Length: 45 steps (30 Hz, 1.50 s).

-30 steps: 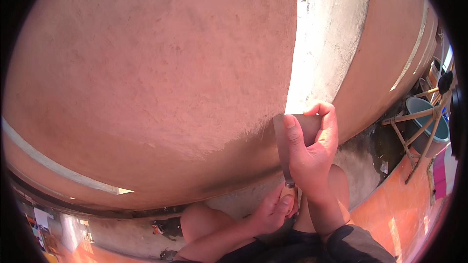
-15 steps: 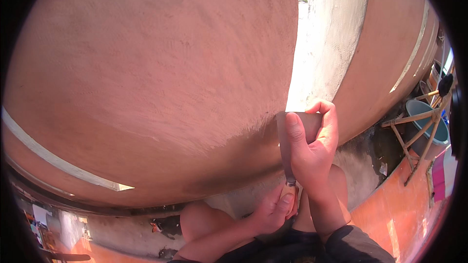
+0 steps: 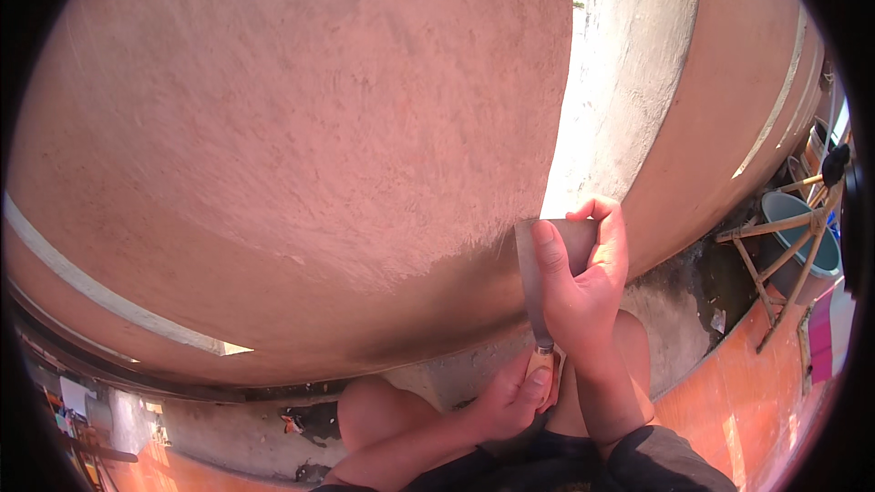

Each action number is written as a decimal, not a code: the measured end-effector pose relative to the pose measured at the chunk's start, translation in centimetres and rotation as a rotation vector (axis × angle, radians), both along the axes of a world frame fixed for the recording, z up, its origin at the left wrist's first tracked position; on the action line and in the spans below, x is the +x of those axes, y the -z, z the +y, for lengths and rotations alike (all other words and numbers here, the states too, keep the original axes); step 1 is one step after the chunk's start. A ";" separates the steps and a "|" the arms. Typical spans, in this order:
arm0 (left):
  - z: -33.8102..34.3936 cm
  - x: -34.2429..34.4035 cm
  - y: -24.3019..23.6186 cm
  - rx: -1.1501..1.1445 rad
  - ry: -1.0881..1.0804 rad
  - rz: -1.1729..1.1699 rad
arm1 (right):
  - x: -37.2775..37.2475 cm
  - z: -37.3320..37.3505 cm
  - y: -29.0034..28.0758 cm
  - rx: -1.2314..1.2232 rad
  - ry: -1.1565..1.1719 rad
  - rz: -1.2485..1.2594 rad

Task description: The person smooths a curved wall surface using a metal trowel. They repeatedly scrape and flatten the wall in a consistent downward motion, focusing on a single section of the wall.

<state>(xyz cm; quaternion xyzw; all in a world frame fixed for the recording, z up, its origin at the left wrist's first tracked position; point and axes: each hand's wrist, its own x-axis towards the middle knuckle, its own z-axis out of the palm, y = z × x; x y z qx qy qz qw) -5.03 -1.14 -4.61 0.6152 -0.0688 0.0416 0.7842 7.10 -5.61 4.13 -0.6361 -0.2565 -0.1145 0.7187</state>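
The scraper [image 3: 533,293] is before the pinkish wall [image 3: 301,128], above the person's lap, its long axis running nearly straight up the view, broad blade end pointing away, wooden handle [image 3: 542,364] toward the body. The left hand's [image 3: 507,403] grip closes around the handle; the right hand's [image 3: 583,302] clasps the blade.

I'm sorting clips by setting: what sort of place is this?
Probably part of a building under finishing or repair, though that's a guess. The clues: a patchy, pinkish wall, a wide-bladed scraper, and a wooden stand by a bucket.
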 end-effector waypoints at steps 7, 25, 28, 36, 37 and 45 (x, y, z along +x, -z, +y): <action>0.1 0.1 -0.3 -0.021 0.001 -0.022 | -0.3 0.3 -0.7 0.066 -0.047 0.077; 2.3 1.0 -2.8 0.076 -0.024 -0.052 | 0.8 1.7 -2.7 0.218 0.002 -0.037; 1.0 0.2 -1.7 0.018 0.006 0.004 | -0.1 0.5 -2.0 0.062 -0.005 0.016; 1.2 0.5 -2.1 0.051 0.005 0.005 | 0.8 1.4 -2.2 0.207 -0.029 -0.035; 0.9 0.5 -1.8 0.032 0.022 0.015 | 0.5 0.9 -1.6 0.185 -0.034 -0.005; 0.4 0.0 -1.7 0.001 -0.001 0.019 | 0.0 0.8 -2.0 0.131 -0.048 0.021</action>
